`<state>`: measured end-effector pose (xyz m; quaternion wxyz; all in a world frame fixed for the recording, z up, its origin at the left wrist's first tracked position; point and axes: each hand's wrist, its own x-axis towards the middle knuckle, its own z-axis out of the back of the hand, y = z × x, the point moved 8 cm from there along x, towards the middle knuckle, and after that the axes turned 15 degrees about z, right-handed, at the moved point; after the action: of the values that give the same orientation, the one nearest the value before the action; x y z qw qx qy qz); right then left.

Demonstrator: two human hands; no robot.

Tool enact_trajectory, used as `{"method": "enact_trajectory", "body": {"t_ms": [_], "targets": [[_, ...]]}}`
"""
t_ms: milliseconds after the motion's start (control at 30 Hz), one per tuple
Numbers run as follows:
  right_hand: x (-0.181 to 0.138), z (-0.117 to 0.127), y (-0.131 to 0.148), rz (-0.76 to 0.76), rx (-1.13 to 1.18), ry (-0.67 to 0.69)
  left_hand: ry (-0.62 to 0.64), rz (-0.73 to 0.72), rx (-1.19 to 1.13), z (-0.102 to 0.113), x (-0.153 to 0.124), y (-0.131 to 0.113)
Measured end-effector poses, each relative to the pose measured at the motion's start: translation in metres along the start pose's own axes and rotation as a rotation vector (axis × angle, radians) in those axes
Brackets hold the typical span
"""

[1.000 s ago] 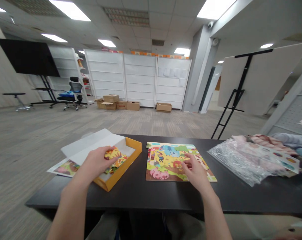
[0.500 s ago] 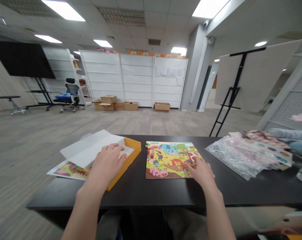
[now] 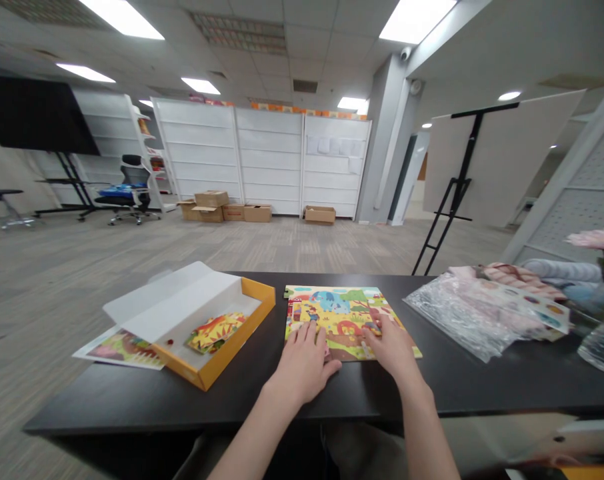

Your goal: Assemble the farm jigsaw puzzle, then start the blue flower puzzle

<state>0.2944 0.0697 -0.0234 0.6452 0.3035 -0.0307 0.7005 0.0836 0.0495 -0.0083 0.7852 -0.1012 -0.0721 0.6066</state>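
Note:
A brightly coloured jigsaw puzzle (image 3: pixel 355 301) with cartoon animals lies flat on the black table. My left hand (image 3: pixel 305 360) rests palm down over its lower left corner, fingers stretched out and holding nothing visible. At the puzzle's lower right is my right hand (image 3: pixel 391 343), thumb and forefinger bent round a small coloured puzzle piece (image 3: pixel 375 328), largely covered by the fingers. To the left stands an open yellow box (image 3: pixel 227 357) with its white lid flap raised. Loose puzzle pieces (image 3: pixel 215 333) are heaped inside it.
A printed picture sheet (image 3: pixel 125 350) lies partly beneath the box. On the right side of the table (image 3: pixel 182 413) are a clear plastic bag (image 3: pixel 462 313), rolled fabrics (image 3: pixel 525 279) and a pink flower (image 3: pixel 595 239). Beyond the table stands a board on a black stand (image 3: pixel 465 167).
My left hand has left the yellow box and moved right onto the puzzle, so the loose pieces in the box now show. My right hand stays at the puzzle's lower right.

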Motion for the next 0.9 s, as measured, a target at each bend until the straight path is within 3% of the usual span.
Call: {"method": "enact_trajectory", "body": {"t_ms": [167,367,500,633,733,900], "targets": [[0.001,0.001,-0.010,-0.088,0.180,-0.069,0.009,0.008,0.049,0.015,-0.012,-0.003],[0.002,-0.002,-0.003,-0.042,0.377,-0.094,0.016,0.009,0.107,0.024,-0.022,0.003],[0.003,-0.005,-0.003,-0.037,0.452,-0.080,-0.020,-0.013,0.106,0.024,-0.022,0.008],[0.003,0.004,-0.002,-0.070,0.506,-0.186,-0.062,-0.017,0.071,0.027,-0.015,0.013],[0.004,0.003,0.010,-0.100,0.646,-0.177,-0.104,-0.021,-0.028,0.032,-0.008,0.014],[0.006,-0.010,0.047,-0.042,0.877,-0.042,-0.162,-0.140,-0.276,0.040,-0.005,0.004]]}}
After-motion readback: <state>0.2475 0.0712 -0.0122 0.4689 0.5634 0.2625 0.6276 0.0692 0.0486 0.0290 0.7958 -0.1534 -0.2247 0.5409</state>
